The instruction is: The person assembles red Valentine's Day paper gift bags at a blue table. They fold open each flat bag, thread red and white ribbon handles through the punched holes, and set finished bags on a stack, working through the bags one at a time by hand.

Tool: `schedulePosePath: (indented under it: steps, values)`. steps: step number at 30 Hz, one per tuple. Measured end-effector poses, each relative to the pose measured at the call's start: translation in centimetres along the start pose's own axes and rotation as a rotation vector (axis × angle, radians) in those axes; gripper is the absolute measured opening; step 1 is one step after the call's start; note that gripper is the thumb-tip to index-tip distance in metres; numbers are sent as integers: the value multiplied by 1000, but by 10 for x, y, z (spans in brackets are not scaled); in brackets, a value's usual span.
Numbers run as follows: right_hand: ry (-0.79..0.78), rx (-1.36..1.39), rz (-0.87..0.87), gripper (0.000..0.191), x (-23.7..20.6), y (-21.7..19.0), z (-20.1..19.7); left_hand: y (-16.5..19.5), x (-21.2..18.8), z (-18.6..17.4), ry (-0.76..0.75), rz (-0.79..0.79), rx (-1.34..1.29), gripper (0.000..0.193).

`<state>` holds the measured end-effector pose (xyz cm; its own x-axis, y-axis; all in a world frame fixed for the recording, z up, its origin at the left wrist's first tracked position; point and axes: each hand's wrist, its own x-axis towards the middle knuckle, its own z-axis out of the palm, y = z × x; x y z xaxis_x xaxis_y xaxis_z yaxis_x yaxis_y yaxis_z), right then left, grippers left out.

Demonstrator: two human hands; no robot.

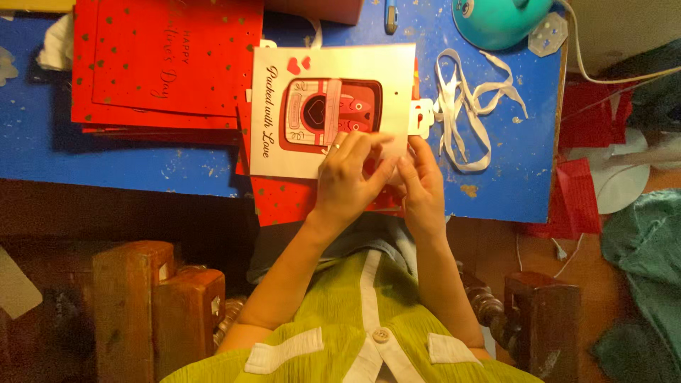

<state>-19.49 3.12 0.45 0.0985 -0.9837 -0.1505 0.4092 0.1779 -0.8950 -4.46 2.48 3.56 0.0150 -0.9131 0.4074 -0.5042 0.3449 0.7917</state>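
A white paper gift bag (340, 71) with a red printed picture lies flat on the blue table (142, 156), on top of a red sheet with small dots (284, 198). My left hand (347, 177) rests on the bag's near right corner, a ring on one finger. My right hand (422, 181) meets it there, fingertips pinching the bag's edge. What lies under the fingers is hidden.
A stack of red gift bags (163, 64) lies at the left. White ribbon strips (464, 106) lie to the right of the bag. A teal rounded device (496, 21) sits at the far edge. Wooden chair posts (135, 298) flank my lap.
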Motion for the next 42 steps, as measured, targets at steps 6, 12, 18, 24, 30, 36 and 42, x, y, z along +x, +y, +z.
schedulePosePath:
  steps: [6, 12, 18, 24, 30, 36, 42]
  values:
    - [-143, -659, -105, 21, 2, -11, -18, -22, 3, 13, -25, -113, -55, 59]
    - [37, -619, -257, 21, 13, -23, -28, -30, 0, 17, -32, -268, -182, 47]
    - [312, -1081, -493, 13, 36, -39, -51, -36, 5, 21, 4, -261, -205, 41]
    - [309, -1159, -490, 13, 34, -36, -62, -39, 1, 22, -47, -552, -539, 21]
    - [284, -1243, -471, 8, 30, -26, -58, -46, 0, 23, 46, -371, -441, 15]
    - [333, -1529, -516, 29, 38, -19, -70, -42, -2, 22, 1, -443, -477, 19]
    - [373, -1324, -489, 10, 35, -18, -75, -40, 1, 18, 31, -262, -281, 26]
